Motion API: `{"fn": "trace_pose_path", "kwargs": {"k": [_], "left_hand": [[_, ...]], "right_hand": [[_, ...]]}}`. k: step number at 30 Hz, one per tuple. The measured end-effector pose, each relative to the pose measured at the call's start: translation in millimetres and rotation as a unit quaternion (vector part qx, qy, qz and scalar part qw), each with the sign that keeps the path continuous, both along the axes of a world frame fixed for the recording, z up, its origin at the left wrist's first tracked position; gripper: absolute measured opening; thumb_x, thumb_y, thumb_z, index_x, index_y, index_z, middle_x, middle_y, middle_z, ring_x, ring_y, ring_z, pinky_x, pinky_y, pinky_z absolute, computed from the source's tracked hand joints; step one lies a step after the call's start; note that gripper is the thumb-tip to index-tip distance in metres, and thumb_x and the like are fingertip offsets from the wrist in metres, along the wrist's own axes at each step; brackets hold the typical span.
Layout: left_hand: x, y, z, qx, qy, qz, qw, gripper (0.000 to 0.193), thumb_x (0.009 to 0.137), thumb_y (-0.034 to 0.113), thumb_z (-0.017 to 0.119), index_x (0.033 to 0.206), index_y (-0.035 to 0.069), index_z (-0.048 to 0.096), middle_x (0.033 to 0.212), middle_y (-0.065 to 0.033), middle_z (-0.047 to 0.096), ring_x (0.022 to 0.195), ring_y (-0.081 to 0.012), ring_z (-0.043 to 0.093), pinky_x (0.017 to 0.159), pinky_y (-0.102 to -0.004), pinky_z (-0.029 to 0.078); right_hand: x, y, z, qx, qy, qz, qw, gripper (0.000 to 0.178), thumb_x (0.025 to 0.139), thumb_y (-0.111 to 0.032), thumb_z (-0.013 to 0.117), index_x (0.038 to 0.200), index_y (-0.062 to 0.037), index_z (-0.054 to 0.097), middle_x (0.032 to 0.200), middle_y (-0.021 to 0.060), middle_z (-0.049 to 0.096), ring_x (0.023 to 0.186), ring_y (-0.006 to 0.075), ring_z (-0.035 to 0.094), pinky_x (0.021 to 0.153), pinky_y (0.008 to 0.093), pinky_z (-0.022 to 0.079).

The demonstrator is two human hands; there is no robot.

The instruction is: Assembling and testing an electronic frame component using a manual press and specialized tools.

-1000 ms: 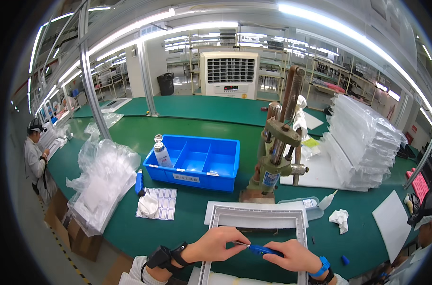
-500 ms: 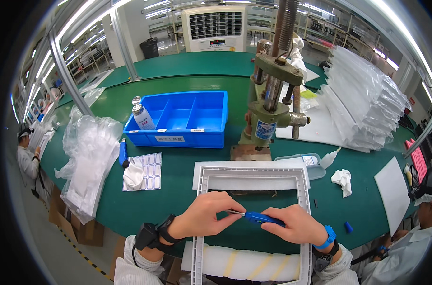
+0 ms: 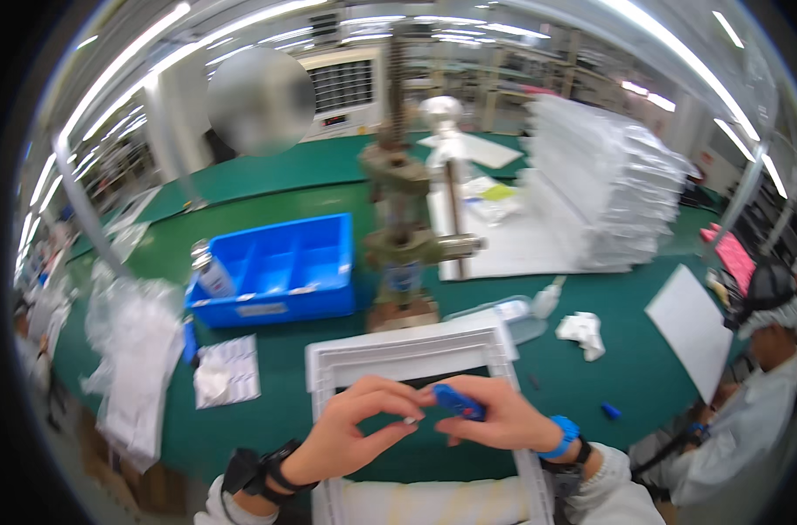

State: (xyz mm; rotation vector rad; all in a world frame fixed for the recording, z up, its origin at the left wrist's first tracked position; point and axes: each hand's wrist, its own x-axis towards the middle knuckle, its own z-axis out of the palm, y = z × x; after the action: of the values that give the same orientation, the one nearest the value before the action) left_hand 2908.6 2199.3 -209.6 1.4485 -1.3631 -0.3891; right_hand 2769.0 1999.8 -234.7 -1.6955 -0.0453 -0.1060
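Over a white rectangular plastic frame [image 3: 407, 357], my right hand [image 3: 506, 413] grips a blue-handled tool [image 3: 459, 402]. Its thin metal tip, seen earlier, does not show clearly now. My left hand [image 3: 356, 427] is beside it, thumb and index finger brought together around a small pale bit that is too blurred to name. Inside the near end of the frame lies a white foam strip [image 3: 433, 502] with yellowish stripes. A small blue cap [image 3: 610, 410] rests on the green table to the right.
Beyond the frame stands a green press [image 3: 403, 236]. Left of it are a blue divided bin [image 3: 315, 293] with a bottle [image 3: 213, 271], a label sheet [image 3: 241, 372] and plastic bags [image 3: 140, 350]. Bagged white sheets [image 3: 600, 192] are piled at right, near a seated person [image 3: 757, 394].
The view has swung and blurred, shifting the bench things leftward. My left fingers have come off the tool's metal tip, and the blue handle now points up and left in my right hand.
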Motion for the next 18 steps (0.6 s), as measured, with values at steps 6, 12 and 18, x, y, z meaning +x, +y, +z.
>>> {"fn": "trace_pose_path", "kwargs": {"k": [6,12,18], "left_hand": [[-7.9,-13.8,-25.8,0.041,0.190,0.030,0.981,0.019,0.082,-0.013,0.066,0.100,-0.004,0.066,0.101,-0.0101,0.066,0.097,-0.0183,0.065,0.088,-0.0313,0.054],[-13.5,-27.5,-17.8,0.109,0.101,0.048,0.988,0.015,0.093,0.003,0.064,0.106,-0.002,0.068,0.090,-0.0060,0.069,0.080,-0.0113,0.065,0.070,-0.0235,0.050],[-26.9,-27.6,-5.1,0.165,-0.103,0.068,0.979,0.025,0.083,0.012,0.072,0.104,-0.001,0.070,0.087,-0.0154,0.070,0.070,-0.0265,0.068,0.067,-0.0335,0.053]], "right_hand": [[2.3,0.4,-0.9,-0.005,-0.086,0.017,0.996,0.025,0.095,-0.020,0.066,0.114,-0.0053,0.058,0.074,0.0036,0.063,0.057,0.0095,0.063,0.052,0.0251,0.047],[-2.3,-13.5,-18.8,-0.141,-0.169,-0.088,0.972,0.020,0.089,-0.018,0.069,0.099,-0.0031,0.060,0.071,0.0137,0.059,0.066,0.0314,0.061,0.062,0.0384,0.046],[-4.4,-7.6,-25.6,-0.183,-0.128,-0.077,0.972,0.020,0.087,-0.020,0.069,0.098,-0.0045,0.062,0.080,0.0174,0.064,0.076,0.0377,0.062,0.068,0.0410,0.048]]}}
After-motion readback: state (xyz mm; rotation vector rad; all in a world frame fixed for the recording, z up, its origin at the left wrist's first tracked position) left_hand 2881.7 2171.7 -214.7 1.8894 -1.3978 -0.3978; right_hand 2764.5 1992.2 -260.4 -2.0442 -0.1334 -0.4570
